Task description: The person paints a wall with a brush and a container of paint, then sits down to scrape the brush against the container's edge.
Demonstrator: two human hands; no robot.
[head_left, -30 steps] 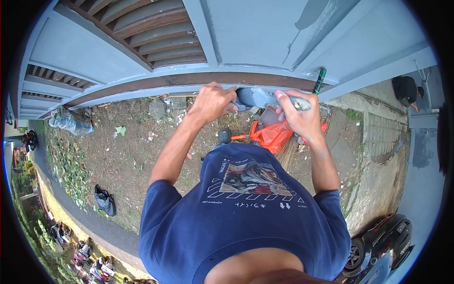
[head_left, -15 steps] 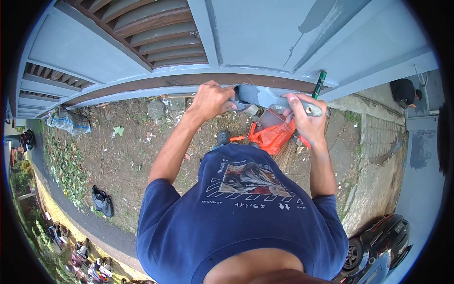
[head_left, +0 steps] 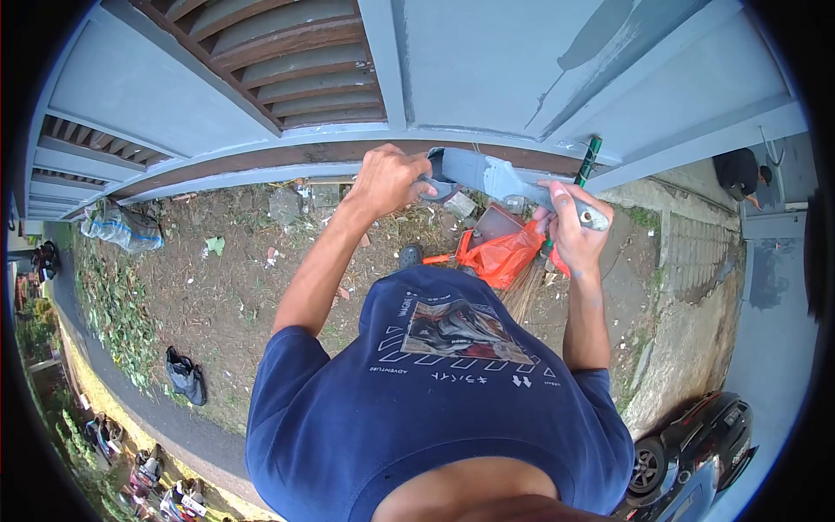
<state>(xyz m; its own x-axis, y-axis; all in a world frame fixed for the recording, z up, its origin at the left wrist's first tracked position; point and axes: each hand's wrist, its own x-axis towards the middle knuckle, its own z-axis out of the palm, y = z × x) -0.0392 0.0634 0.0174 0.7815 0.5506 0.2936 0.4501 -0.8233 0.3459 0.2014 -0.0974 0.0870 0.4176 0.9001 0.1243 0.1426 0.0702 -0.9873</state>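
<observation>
My right hand [head_left: 574, 228] is wrapped round the handle of a wide paintbrush [head_left: 500, 178], its body coated in grey-blue paint. The brush points left, its dark end close to the fingers of my left hand [head_left: 389, 181]. Those fingers are curled round a small, curved grey piece [head_left: 441, 189] smeared with paint; I cannot tell what it is. Above both hands stands a light blue panelled wall [head_left: 470, 74], with a darker wet-looking patch [head_left: 596, 39] at upper right.
Below the brush lie an orange-red plastic bag [head_left: 504, 257] and a broom with a green handle [head_left: 591, 158]. Brown louvres [head_left: 296, 65] sit in the wall at upper left. A person in dark clothes [head_left: 738, 174] is at far right, a black car [head_left: 696, 448] at lower right.
The right hand and brush have shifted slightly right and down, the brush tilting more. The left hand has barely moved and keeps its hold.
</observation>
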